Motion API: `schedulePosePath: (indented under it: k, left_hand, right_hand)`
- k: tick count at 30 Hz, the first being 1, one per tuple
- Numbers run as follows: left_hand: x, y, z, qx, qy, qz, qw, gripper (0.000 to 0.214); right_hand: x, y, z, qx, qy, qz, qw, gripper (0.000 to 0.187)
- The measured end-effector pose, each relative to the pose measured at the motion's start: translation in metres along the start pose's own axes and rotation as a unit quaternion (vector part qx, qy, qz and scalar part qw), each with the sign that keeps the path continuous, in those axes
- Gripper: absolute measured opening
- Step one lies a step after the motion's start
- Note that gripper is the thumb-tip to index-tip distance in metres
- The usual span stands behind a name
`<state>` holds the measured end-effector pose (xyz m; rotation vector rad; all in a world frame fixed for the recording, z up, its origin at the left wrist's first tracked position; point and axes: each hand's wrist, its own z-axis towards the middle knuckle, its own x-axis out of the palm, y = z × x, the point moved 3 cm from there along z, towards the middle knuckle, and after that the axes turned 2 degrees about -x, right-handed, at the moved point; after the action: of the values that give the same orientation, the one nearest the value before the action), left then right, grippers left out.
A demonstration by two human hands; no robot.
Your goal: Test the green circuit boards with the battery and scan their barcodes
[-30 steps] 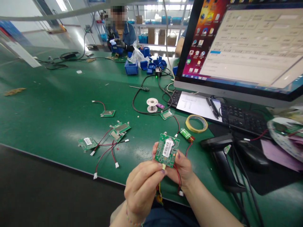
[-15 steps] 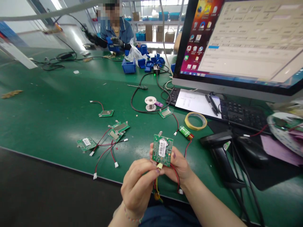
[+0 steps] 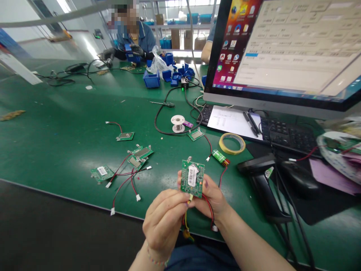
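Observation:
My right hand (image 3: 211, 195) is closed around the edges of a green circuit board (image 3: 192, 178) with a white barcode label facing up. At the board's lower edge, my left hand (image 3: 165, 216) pinches a small pale wire connector (image 3: 190, 197); whether it is fully seated cannot be told, as the fingers partly cover it. Yellow and red wires (image 3: 186, 220) hang from the pinch towards my lap. A red-and-black lead (image 3: 210, 210) with a white plug dangles below my right hand. Left of my hands lie several more circuit boards (image 3: 102, 172) with leads.
A roll of yellow tape (image 3: 232, 144), a solder spool (image 3: 178, 124) and a screwdriver (image 3: 166, 104) lie on the green table (image 3: 70, 131). To the right are a barcode scanner (image 3: 262, 188), mouse (image 3: 299, 178), keyboard (image 3: 290, 135) and monitor (image 3: 282, 98). Blue bins (image 3: 151, 79) stand near a co-worker.
My hands hold nearly the same pose, with the left fingers slightly further over the connector. The whole view has shifted a little. Across the table, the co-worker's gloved hand has moved lower.

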<state>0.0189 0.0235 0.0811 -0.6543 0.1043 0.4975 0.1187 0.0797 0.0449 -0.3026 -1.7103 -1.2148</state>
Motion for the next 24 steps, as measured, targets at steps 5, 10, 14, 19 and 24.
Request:
schedulePosePath:
  k: [5,10,14,19,24]
  left_hand:
    - [-0.0004,0.0011,-0.0022,0.001,0.017,0.027,0.999,0.031]
    - [-0.0008,-0.0023,-0.0031,0.017,0.067,0.051,0.996,0.027]
    - [0.0000,-0.0039,-0.0019,0.025,0.072,0.063,0.995,0.024]
    - [0.0037,-0.0027,-0.0043,0.011,0.063,0.066,0.996,0.026]
    - [0.0063,0.0011,-0.0071,-0.015,0.045,0.057,0.997,0.031]
  right_hand:
    - [0.0003,-0.0030,0.0002,0.007,-0.001,0.000,1.000,0.046]
    - [0.0032,-0.0031,-0.0009,-0.007,-0.003,0.000,1.000,0.043]
    - [0.0046,-0.0026,-0.0017,-0.003,-0.003,-0.015,1.000,0.045]
    - [0.0046,-0.0040,-0.0024,-0.005,-0.009,-0.007,1.000,0.041]
    - [0.0066,-0.0054,-0.0009,-0.005,-0.004,0.000,1.000,0.040]
